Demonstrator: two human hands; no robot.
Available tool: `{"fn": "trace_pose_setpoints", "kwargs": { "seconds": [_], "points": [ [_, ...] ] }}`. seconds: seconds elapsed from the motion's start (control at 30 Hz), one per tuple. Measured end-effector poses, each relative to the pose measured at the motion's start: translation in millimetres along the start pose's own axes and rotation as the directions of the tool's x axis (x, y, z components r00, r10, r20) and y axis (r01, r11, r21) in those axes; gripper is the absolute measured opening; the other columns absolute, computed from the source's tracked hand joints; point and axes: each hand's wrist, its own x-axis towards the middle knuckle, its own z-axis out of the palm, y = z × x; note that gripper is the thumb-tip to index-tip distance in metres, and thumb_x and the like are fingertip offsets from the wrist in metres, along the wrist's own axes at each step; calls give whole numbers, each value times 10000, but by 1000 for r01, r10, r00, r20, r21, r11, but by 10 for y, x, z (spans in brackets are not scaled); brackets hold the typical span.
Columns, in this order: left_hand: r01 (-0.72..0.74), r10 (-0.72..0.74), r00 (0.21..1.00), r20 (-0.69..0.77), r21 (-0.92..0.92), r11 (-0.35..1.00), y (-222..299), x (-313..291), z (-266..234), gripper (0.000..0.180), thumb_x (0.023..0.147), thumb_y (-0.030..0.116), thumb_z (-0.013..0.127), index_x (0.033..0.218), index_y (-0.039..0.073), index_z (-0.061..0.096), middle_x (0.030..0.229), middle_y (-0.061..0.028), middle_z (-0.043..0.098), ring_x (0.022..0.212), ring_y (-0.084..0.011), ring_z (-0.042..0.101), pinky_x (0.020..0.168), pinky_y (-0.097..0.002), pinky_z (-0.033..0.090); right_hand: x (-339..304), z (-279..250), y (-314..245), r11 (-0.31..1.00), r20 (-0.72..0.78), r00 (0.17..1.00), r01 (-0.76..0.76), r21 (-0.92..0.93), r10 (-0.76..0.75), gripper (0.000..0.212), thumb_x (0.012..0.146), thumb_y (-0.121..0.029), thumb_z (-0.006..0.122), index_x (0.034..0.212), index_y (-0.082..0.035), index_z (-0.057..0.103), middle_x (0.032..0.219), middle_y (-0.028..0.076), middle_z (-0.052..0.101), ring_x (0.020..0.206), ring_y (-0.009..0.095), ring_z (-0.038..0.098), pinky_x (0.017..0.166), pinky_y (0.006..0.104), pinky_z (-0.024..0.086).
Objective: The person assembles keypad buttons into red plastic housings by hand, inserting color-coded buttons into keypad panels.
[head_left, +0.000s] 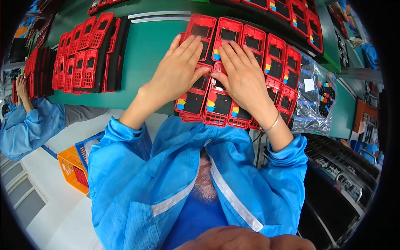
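Both my hands lie over a double row of red plastic phone housings (275, 52) at the near edge of a green table. My left hand (177, 68) rests on the left-hand housings, fingers stretched and palm down. Flat across the middle housings lies my right hand (246, 77), its thumb pointing toward the left one. Neither hand grips anything. Each uncovered housing shows a dark window, and many carry small yellow, blue and red pieces (211, 103) at a corner. Parts of the housings are hidden under my palms.
Left on the green table (141, 50) stand stacked trays of red housings (85, 62). More housings (291, 16) lie at the far right. A clear plastic bag (312, 96) of small coloured parts sits at right. An orange crate (68, 162) stands below left, near another person's blue sleeve (33, 125).
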Motion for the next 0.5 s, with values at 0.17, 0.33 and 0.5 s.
{"fn": "trace_pose_setpoints", "kwargs": {
  "seconds": [0.17,0.33,0.5],
  "points": [
    [-13,4,999,-47,-203,979,-15,-43,73,600,1050,386,577,1410,-95,558,1529,-264,501,1475,-386,422,1267,-544,231,37,27,-27,999,9,1000,-17,30,16,669,1002,-499,594,1409,31,596,1465,177,593,1408,336,510,1217,492,338],
    [-20,24,999,39,-81,997,35,-1,8,563,1048,303,586,1477,-53,501,1590,-201,447,1518,-337,372,1266,-536,238,54,20,-43,998,25,1000,12,-67,-10,647,1006,-490,592,1405,19,609,1456,150,606,1424,320,491,1216,494,339],
    [7,-5,999,42,-55,998,60,-5,27,561,1056,309,567,1481,-51,498,1595,-203,437,1524,-333,364,1265,-541,232,60,91,-37,999,13,999,34,-27,-33,618,1020,-465,583,1391,28,614,1442,162,612,1434,315,481,1232,512,306]
  ]
}}
